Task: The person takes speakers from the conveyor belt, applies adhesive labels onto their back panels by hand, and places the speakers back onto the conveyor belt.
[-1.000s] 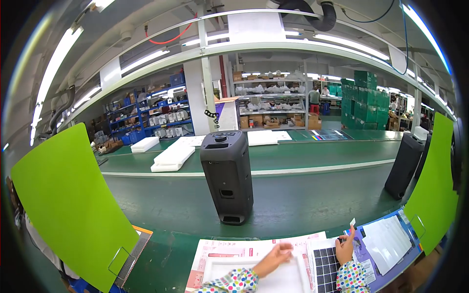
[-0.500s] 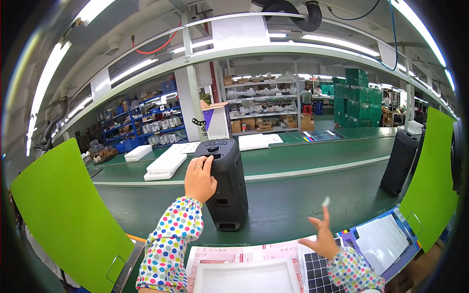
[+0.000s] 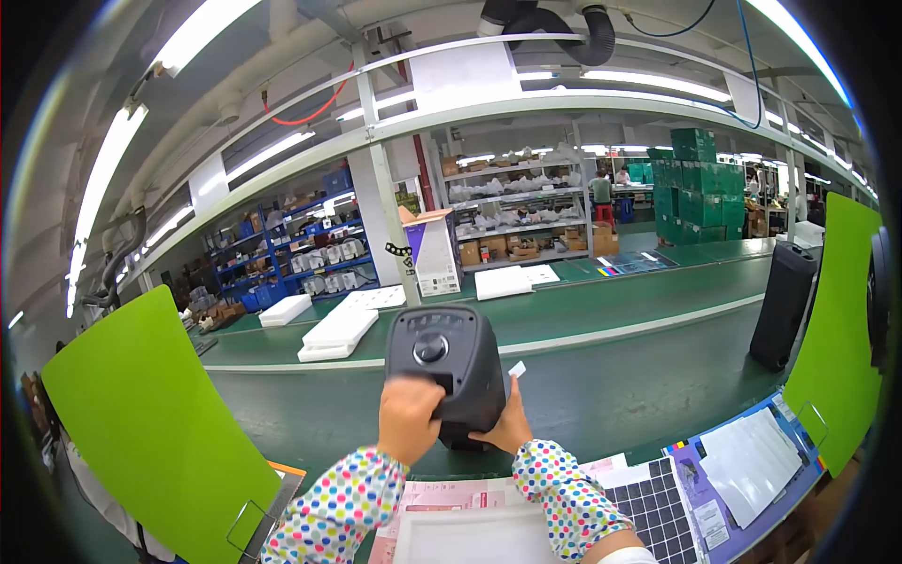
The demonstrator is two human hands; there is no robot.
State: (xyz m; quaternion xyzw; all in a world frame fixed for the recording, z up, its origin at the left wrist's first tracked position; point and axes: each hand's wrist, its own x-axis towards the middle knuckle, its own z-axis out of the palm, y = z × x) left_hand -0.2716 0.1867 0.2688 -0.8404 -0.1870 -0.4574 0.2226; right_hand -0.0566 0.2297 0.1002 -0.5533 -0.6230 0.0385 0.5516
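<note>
A black speaker (image 3: 451,352) with a round knob on top is tilted toward me at the near side of the green bench. My left hand (image 3: 410,418) is closed round the top front edge of the speaker, its fingers partly in the handle recess and blurred. Low on the speaker's right side, my right hand (image 3: 510,420) presses against the body, with a small white tag (image 3: 517,369) at its raised fingertip. Just below lies a white foam tray (image 3: 474,538) on a pink printed sheet (image 3: 460,493).
Green panels (image 3: 155,414) stand left and right. A second black speaker (image 3: 783,305) stands at right. White foam pieces (image 3: 338,331) and a printed box (image 3: 435,254) are across the bench. A dark grid sheet (image 3: 658,508) and papers (image 3: 750,465) lie at right. People stand far behind.
Both hands are now on the speaker; the right moved left to its side. The speaker has tipped and come nearer, showing more of its top.
</note>
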